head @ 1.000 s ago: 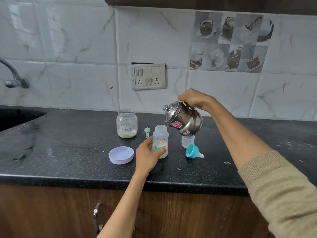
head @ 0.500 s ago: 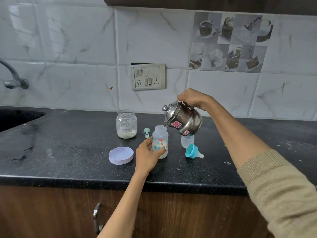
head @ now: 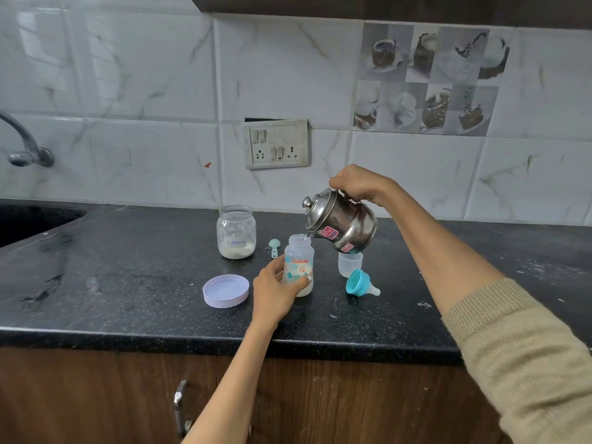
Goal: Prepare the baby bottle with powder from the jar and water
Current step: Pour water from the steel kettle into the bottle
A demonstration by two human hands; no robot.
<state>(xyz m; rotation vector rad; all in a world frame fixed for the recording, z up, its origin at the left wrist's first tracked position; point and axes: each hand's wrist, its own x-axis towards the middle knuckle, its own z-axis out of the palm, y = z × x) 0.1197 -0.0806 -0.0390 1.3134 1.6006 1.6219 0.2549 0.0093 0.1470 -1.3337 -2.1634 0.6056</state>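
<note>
The open baby bottle [head: 299, 261] stands upright on the black counter [head: 128, 283] with milky liquid in its lower part. My left hand [head: 275, 291] grips its side. My right hand [head: 358, 184] holds the handle of a steel kettle [head: 341, 224], tilted left with its spout over the bottle's mouth, and a thin stream of water runs in. The glass powder jar [head: 236, 232] stands open behind the bottle, with white powder at its bottom. A small teal scoop [head: 274, 246] lies between jar and bottle.
The jar's lilac lid [head: 226, 290] lies left of the bottle. The teal nipple ring [head: 360, 282] lies on its side at the right, behind it a clear cap [head: 349, 265]. A sink [head: 28, 222] and tap [head: 22, 142] are at far left.
Hardly anything moved. The kettle stays tilted over the bottle and the liquid level in the bottle looks a little higher.
</note>
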